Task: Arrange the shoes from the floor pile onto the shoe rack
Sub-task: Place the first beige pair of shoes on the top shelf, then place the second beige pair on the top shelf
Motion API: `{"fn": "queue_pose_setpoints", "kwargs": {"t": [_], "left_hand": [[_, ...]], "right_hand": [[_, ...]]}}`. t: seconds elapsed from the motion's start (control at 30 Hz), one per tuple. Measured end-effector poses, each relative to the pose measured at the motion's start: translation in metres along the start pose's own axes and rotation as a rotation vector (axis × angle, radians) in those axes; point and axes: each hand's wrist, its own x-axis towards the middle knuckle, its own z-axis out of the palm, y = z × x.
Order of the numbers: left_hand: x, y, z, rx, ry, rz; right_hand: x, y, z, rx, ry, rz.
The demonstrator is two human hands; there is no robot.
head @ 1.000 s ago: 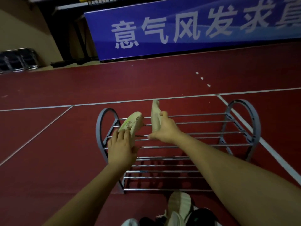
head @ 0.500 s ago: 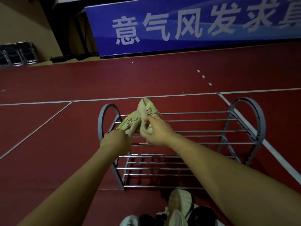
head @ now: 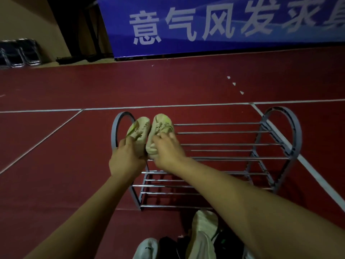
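Nearest the camera, a floor pile of shoes (head: 197,240) is being shown at the bottom edge, with pale and dark pairs heaped together, just in front of the shoe rack (head: 280,146). Two bare forearms are being stretched out over that pile toward the rack's left end. There, a pale left shoe (head: 139,131) is being gripped at its heel by the left hand (head: 125,161), the fingers being curled round it, while a matching right shoe (head: 158,128) with yellow-green trim is being pinched near its opening by the right hand (head: 168,150). Both shoes are being held side by side, touching, toes pointed away, on the top tier beside the grey arched end frame. Whether their soles are being fully rested on the bars cannot be told. The remaining chrome bars of the upper tier and the lower tier are being shown to the right. Beyond the rack, red court flooring (head: 56,146) with white lines is being seen, and farther off a blue banner (head: 224,25) with white characters
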Motion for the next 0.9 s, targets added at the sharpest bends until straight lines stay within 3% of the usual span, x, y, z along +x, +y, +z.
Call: {"fn": "queue_pose_setpoints", "kwargs": {"t": [0.27, 0.37, 0.43, 0.47, 0.53, 0.6, 0.63, 0.73, 0.83, 0.9], "left_hand": [[-0.035, -0.012, 0.003, -0.367, 0.146, -0.019], [-0.063, -0.007, 0.011, -0.286, 0.299, -0.158], [-0.094, -0.002, 0.024, -0.244, 0.271, -0.146], [-0.109, 0.001, 0.032, -0.255, 0.15, -0.075], [-0.138, 0.001, 0.055, -0.263, -0.329, 0.048], [-0.171, 0.009, 0.067, -0.202, -0.864, 0.152], [-0.188, 0.011, 0.075, -0.206, -1.012, 0.159], [-0.222, 0.017, 0.083, -0.465, -1.157, -0.064], [-0.233, 0.02, 0.086, -0.626, -1.307, -0.072], [-0.24, 0.028, 0.077, -0.586, -1.373, -0.018]], "right_hand": [[-0.008, 0.019, -0.016, 0.111, -0.129, -0.008], [-0.016, 0.023, -0.016, 0.226, -0.126, 0.029], [-0.029, 0.029, -0.013, 0.198, -0.05, 0.114], [-0.041, 0.032, -0.008, 0.124, 0.01, 0.166], [-0.073, 0.035, 0.005, 0.041, 0.09, 0.257], [-0.114, 0.038, 0.021, 0.047, -0.014, 0.325], [-0.137, 0.043, 0.032, 0.019, -0.137, 0.352], [-0.201, 0.064, 0.063, 0.056, -0.446, 0.481], [-0.242, 0.085, 0.081, 0.405, -0.421, 0.809], [-0.258, 0.095, 0.077, 0.598, -0.49, 0.965]]}}
